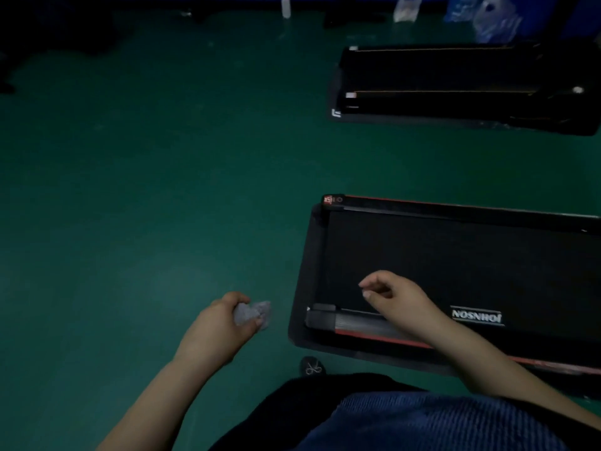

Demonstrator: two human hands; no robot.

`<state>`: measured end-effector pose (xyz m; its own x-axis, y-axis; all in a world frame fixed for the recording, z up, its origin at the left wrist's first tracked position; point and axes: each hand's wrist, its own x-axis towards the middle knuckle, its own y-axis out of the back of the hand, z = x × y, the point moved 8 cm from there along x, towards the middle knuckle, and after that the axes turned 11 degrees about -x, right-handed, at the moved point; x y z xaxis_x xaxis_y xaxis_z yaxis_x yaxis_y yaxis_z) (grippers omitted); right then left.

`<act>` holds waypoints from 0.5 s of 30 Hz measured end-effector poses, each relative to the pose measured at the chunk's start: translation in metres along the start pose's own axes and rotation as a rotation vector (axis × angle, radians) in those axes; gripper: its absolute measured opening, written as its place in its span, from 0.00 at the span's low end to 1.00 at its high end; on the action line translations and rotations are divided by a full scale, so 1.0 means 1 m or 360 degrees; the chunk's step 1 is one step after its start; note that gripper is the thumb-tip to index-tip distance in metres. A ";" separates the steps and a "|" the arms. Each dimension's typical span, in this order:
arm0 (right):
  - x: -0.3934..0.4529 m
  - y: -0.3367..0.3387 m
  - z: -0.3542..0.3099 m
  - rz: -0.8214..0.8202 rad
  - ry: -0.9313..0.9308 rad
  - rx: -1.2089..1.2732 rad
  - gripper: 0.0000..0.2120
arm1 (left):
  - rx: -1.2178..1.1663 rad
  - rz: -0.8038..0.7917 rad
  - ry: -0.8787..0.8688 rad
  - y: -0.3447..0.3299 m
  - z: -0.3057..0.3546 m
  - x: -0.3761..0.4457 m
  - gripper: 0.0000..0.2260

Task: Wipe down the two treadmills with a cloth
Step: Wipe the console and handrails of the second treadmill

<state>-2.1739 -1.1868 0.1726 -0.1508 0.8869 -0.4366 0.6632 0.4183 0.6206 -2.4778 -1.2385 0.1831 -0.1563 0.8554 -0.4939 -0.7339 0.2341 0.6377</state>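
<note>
Treadmills: two, both flat on the green floor (pixel 136 177); near treadmill (pixel 455 271) just ahead of the person, far treadmill (pixel 455 83) well apart, toward the back wall.
Cloth (pixel 253 313): one, grey, bunched small; held above the floor just left of the near treadmill's end, not touching the machine.
Left hand (pixel 218 327): fingers curled round the cloth, gripping it in a wad, probably so a firm pad is ready for wiping.
Right hand (pixel 395 296): over the near belt, by its end; fingers loosely curled with thumb and forefinger close together, holding nothing I can make out. Contact with the belt cannot be told.
Stage: likely about to start on the near treadmill, since the cloth is off it; whether any surface is already wiped cannot be judged in this dim light.
Count: two hands, two treadmills, one cloth.
Background: bottle (pixel 286 6) and plastic bags (pixel 487 17) along the far wall.
</note>
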 end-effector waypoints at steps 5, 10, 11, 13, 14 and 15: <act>0.064 -0.006 -0.064 -0.0080 0.0114 -0.0030 0.05 | -0.0196 0.0089 0.0000 0.052 0.003 0.048 0.15; 0.120 -0.014 -0.119 -0.0093 0.0181 -0.0029 0.05 | -0.0277 0.0109 -0.0023 0.094 -0.001 0.098 0.15; 0.133 -0.018 -0.128 -0.0082 0.0183 -0.0039 0.05 | -0.0248 0.0097 -0.0037 0.104 -0.003 0.113 0.16; 0.160 -0.023 -0.146 -0.0049 0.0174 -0.0075 0.05 | -0.0185 0.0057 -0.0070 0.124 -0.005 0.145 0.18; 0.174 -0.026 -0.156 -0.0029 0.0163 -0.0089 0.05 | -0.0147 0.0035 -0.0086 0.136 -0.005 0.161 0.18; 0.188 -0.029 -0.166 -0.0007 0.0148 -0.0090 0.05 | -0.0100 0.0018 -0.0111 0.148 -0.003 0.179 0.19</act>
<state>-2.3438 -0.9994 0.1806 -0.2231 0.8982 -0.3787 0.6204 0.4305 0.6556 -2.6170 -1.0523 0.1874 -0.1202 0.8885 -0.4429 -0.7725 0.1965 0.6039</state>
